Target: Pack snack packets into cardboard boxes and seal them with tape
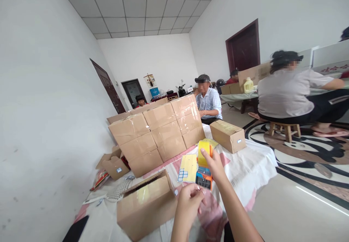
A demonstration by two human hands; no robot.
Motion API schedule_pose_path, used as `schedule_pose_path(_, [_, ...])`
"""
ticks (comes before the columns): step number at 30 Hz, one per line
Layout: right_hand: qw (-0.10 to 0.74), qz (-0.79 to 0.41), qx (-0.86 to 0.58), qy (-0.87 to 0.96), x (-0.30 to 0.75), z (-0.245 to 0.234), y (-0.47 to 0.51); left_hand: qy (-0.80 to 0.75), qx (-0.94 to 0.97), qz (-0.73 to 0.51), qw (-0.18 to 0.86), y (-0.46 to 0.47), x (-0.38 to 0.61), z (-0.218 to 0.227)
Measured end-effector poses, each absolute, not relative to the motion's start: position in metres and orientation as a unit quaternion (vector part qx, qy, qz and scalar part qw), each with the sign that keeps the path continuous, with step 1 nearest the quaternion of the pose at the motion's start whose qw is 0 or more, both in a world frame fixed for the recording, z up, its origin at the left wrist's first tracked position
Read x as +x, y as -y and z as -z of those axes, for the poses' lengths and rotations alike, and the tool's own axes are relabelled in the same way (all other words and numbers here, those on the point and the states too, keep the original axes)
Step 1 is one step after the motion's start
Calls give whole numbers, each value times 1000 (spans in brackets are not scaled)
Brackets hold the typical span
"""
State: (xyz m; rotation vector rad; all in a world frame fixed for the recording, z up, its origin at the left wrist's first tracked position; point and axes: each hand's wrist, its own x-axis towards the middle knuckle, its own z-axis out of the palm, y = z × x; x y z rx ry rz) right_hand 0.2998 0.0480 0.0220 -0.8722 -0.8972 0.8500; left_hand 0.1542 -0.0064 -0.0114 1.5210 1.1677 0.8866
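My right hand [216, 163] is closed on a yellow piece with orange along its side [204, 154], the thumb lying across its face. Its exact kind is unclear. Just below it is a blue and dark panel with orange edges [204, 178]; I cannot tell whether the two are joined. My left hand [190, 201] is nearer to me, fingers curled and pinched together; whatever they hold, if anything, is too small to make out. A pale yellow card with blue outlined squares [187, 166] lies on the cloth to the left of the held piece.
An open carton [147, 207] stands at my left. Stacked taped cartons [159, 131] form a wall ahead. A closed carton [227, 135] sits at the right back of the cloth-covered table [253, 162]. A white perforated scoop-like thing [116, 194] lies left. Co-workers sit beyond.
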Motion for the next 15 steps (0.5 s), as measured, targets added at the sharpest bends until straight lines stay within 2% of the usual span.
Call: schedule_pose_path(15, [730, -376, -401, 406, 304, -21, -47, -491, 614, -364, 500, 4, 161, 14])
